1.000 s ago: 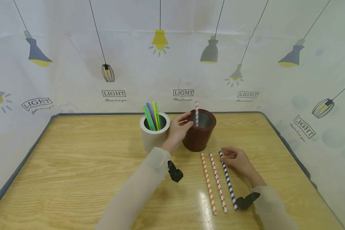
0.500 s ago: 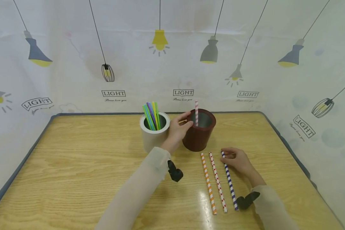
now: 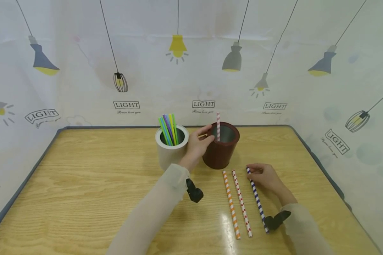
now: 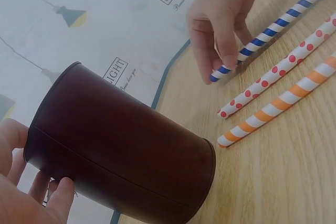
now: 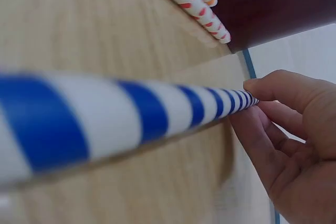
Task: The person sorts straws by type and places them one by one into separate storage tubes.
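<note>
My right hand [image 3: 268,177] pinches the far end of a blue-and-white striped paper straw [image 5: 152,109] between thumb and fingers. The straw slants back toward me beneath the wrist. A dark red round container [image 4: 121,145] stands upright behind the straws, with one pink-and-white striped straw [image 3: 218,125] leaning inside it. At its left side, close to the rim, my left hand [image 3: 197,144] holds it with thumb and fingers bent along the wall. Left of the blue one lie a red-dotted white straw [image 3: 242,203] and an orange-and-white striped straw [image 3: 231,205], roughly parallel.
A white round container [image 3: 170,154] holding several bright plastic straws [image 3: 168,129] stands just left of my left hand. The wooden table [image 3: 92,191] meets a lamp-printed backdrop [image 3: 140,53] at the back and sides. Small black cameras sit at both wrists.
The blue striped straw has shifted slightly right, away from the dotted one, and my right fingers have closed on its far end. The left hand and both containers stay in place.
</note>
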Tool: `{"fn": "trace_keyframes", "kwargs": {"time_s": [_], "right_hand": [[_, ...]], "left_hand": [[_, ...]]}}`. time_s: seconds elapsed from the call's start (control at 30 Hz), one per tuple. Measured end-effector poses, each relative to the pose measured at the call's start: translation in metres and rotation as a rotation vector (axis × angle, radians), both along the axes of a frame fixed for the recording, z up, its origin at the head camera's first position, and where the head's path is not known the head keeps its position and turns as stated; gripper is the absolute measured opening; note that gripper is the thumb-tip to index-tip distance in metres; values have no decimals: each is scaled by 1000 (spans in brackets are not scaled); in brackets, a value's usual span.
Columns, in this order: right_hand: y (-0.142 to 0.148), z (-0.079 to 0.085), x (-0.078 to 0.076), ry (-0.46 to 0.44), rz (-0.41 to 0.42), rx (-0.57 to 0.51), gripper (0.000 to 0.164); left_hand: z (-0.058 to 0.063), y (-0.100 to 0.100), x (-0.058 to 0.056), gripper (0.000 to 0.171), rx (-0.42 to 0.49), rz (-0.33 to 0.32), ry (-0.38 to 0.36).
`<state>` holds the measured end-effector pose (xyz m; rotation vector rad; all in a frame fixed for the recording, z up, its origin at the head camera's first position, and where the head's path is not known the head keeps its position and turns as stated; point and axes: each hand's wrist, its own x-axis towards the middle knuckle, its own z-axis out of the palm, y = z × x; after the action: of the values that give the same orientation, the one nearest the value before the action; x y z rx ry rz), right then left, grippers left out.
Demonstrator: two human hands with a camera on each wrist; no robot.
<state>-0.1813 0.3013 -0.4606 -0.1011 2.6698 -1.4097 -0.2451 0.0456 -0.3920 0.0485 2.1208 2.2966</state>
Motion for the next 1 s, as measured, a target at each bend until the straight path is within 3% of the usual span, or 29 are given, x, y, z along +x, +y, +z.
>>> {"fn": "trace_keyframes", "kwargs": {"time_s": [0.23, 0.4, 0.83, 1.0], "right_hand": [[4, 18, -6, -17, -10, -94, 44], [3, 35, -12, 23, -12, -101, 45], [-11, 93, -31, 178, -25, -138, 43], [-19, 114, -41, 309, -18, -149, 41]], "left_hand": [[0, 0, 0, 39, 30, 1, -21], [0, 1, 0, 39, 29, 2, -18], [0, 1, 0, 39, 23, -7, -17], [5, -1, 3, 39, 16, -17, -9]]}}
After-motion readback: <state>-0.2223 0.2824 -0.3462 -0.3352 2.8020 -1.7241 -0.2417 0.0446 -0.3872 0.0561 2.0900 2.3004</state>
